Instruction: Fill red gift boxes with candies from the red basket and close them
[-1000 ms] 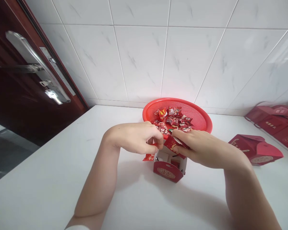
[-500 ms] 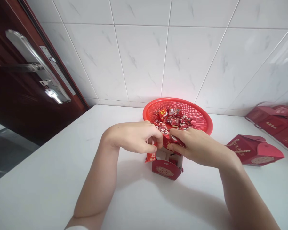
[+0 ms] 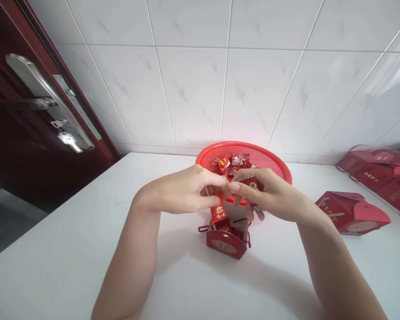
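Above an open red gift box (image 3: pixel 226 243), my left hand (image 3: pixel 196 191) pinches a long red candy packet (image 3: pixel 219 209) that hangs down over the box's left side. My right hand (image 3: pixel 270 193) is closed on a dark red wrapped candy with a dotted edge (image 3: pixel 251 182), its fingertips close to those of the left hand. Inside the box lie some red packets, partly hidden by the front flap. Behind both hands, a red plastic basket (image 3: pixel 278 165) holds several wrapped candies (image 3: pixel 240 159), some of them covered by my fingers.
A closed red gift box (image 3: pixel 351 213) stands on the white table (image 3: pixel 76 249) to the right. More red boxes (image 3: pixel 380 175) are grouped by the tiled wall. At the left is a dark door with a metal handle (image 3: pixel 50 102) and keys.
My right hand has risen a little from the box and turned, showing the wrapped candy in it. The left hand's packet has shifted right, over the box. The view has tilted slightly.
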A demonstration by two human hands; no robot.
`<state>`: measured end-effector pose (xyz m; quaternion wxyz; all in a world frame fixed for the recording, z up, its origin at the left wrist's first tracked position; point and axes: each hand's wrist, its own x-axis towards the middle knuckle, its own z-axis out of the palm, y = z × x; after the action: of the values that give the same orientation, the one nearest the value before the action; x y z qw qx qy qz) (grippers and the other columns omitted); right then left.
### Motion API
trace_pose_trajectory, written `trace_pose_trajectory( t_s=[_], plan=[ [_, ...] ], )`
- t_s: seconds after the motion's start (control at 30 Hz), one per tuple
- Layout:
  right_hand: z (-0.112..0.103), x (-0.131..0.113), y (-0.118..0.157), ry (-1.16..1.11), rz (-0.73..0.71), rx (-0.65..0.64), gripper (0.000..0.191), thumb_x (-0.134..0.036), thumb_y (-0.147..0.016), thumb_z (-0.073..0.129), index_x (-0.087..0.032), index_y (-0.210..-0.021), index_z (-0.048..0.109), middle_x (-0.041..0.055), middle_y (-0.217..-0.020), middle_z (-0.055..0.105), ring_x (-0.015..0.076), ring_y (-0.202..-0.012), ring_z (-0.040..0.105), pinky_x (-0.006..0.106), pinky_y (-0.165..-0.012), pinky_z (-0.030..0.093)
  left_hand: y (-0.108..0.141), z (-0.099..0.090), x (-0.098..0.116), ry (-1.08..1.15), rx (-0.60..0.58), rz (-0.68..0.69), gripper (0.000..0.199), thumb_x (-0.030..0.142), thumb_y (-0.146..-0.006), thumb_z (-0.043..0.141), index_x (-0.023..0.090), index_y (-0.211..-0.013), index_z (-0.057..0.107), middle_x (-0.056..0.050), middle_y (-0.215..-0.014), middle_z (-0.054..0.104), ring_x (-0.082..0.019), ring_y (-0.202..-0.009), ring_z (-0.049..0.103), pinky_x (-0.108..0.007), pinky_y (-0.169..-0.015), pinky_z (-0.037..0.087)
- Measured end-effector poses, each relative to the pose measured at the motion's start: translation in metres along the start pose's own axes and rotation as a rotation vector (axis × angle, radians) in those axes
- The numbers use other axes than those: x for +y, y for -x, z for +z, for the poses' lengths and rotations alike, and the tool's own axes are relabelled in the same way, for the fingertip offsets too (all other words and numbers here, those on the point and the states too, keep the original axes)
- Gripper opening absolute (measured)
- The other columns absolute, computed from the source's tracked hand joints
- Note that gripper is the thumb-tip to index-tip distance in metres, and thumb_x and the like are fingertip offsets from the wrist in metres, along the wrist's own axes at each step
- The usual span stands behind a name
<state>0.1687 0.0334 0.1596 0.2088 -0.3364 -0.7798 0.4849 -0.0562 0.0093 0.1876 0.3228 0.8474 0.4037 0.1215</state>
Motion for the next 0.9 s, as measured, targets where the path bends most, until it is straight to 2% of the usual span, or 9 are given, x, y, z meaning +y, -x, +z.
trace_pose_trajectory(
  t_s=[0.1,0.17,0.27,0.37,0.43,0.57,0.63,0.77,0.9],
  plan=[
    [-0.001,0.002,-0.002,-0.110,-0.058,0.061,0.040,-0.059,-0.100,0.055,-0.020,-0.110,0.058,0.0016,-0.081,0.072,0.0148,-0.047,0.068,0.023,-0.038,0.047,0.001,0.000,0.000,0.030,0.170,0.038,0.022,0.017,-0.093,0.056,0.021,-0.102,0.076,0.000,-0.096,0.077,-0.017,-0.085,0.069,-0.025,-0.065,0.048],
    [-0.001,0.002,-0.002,-0.165,-0.089,0.078,0.044,-0.061,-0.101,0.050,-0.023,-0.122,0.053,0.0003,-0.080,0.071,0.0153,-0.044,0.067,0.024,-0.035,0.045,-0.001,0.002,-0.001,0.087,0.247,0.060,0.024,0.020,-0.095,0.059,0.022,-0.111,0.076,-0.001,-0.106,0.077,-0.018,-0.095,0.070,-0.027,-0.074,0.053],
    [0.001,-0.001,-0.002,-0.198,-0.118,0.068,0.047,-0.061,-0.103,0.047,-0.025,-0.133,0.049,-0.0022,-0.075,0.070,0.0146,-0.042,0.065,0.025,-0.036,0.046,-0.005,0.005,-0.002,0.207,0.313,0.072,0.026,0.026,-0.097,0.062,0.023,-0.120,0.074,-0.003,-0.111,0.077,-0.019,-0.099,0.071,-0.030,-0.085,0.056],
    [0.001,-0.002,-0.002,-0.196,-0.134,0.049,0.051,-0.061,-0.104,0.045,-0.026,-0.141,0.045,-0.0042,-0.068,0.068,0.0144,-0.040,0.062,0.027,-0.039,0.047,-0.011,0.009,-0.001,0.289,0.351,0.064,0.026,0.028,-0.097,0.064,0.021,-0.120,0.075,-0.004,-0.104,0.078,-0.019,-0.093,0.072,-0.031,-0.082,0.057],
    [0.001,-0.002,-0.001,-0.197,-0.134,0.042,0.054,-0.063,-0.103,0.045,-0.028,-0.144,0.044,-0.0043,-0.068,0.067,0.0151,-0.041,0.063,0.028,-0.040,0.048,-0.013,0.010,-0.001,0.297,0.349,0.069,0.022,0.027,-0.097,0.064,0.020,-0.113,0.077,-0.004,-0.101,0.078,-0.019,-0.091,0.071,-0.031,-0.081,0.057],
    [0.000,0.000,-0.001,-0.218,-0.135,0.037,0.052,-0.065,-0.102,0.044,-0.030,-0.141,0.046,-0.0032,-0.072,0.067,0.0161,-0.047,0.066,0.028,-0.043,0.051,-0.014,0.010,-0.001,0.274,0.332,0.080,0.018,0.026,-0.097,0.062,0.019,-0.098,0.078,-0.004,-0.097,0.078,-0.019,-0.091,0.071,-0.031,-0.080,0.058],
    [-0.002,0.000,-0.001,-0.230,-0.143,0.031,0.047,-0.061,-0.101,0.050,-0.029,-0.136,0.050,-0.0025,-0.077,0.067,0.0170,-0.056,0.069,0.030,-0.050,0.055,-0.013,0.009,-0.002,0.286,0.357,0.076,0.018,0.027,-0.097,0.062,0.018,-0.095,0.077,-0.005,-0.095,0.078,-0.020,-0.088,0.072,-0.031,-0.079,0.058],
    [-0.005,0.000,-0.002,-0.137,-0.215,0.096,0.031,-0.043,-0.091,0.074,-0.024,-0.113,0.061,-0.0003,-0.085,0.064,0.0175,-0.074,0.067,0.030,-0.062,0.057,-0.011,0.005,-0.003,0.317,0.465,0.072,0.017,0.030,-0.094,0.066,0.017,-0.091,0.076,-0.003,-0.084,0.076,-0.018,-0.079,0.070,-0.030,-0.074,0.057],
    [-0.006,-0.001,-0.003,-0.135,-0.246,0.154,0.022,-0.038,-0.091,0.074,-0.020,-0.100,0.065,0.0020,-0.089,0.063,0.0165,-0.075,0.062,0.031,-0.063,0.056,-0.010,0.003,-0.003,0.301,0.515,0.086,0.017,0.029,-0.094,0.067,0.016,-0.088,0.077,-0.002,-0.077,0.071,-0.015,-0.074,0.066,-0.027,-0.070,0.054]
  ],
)
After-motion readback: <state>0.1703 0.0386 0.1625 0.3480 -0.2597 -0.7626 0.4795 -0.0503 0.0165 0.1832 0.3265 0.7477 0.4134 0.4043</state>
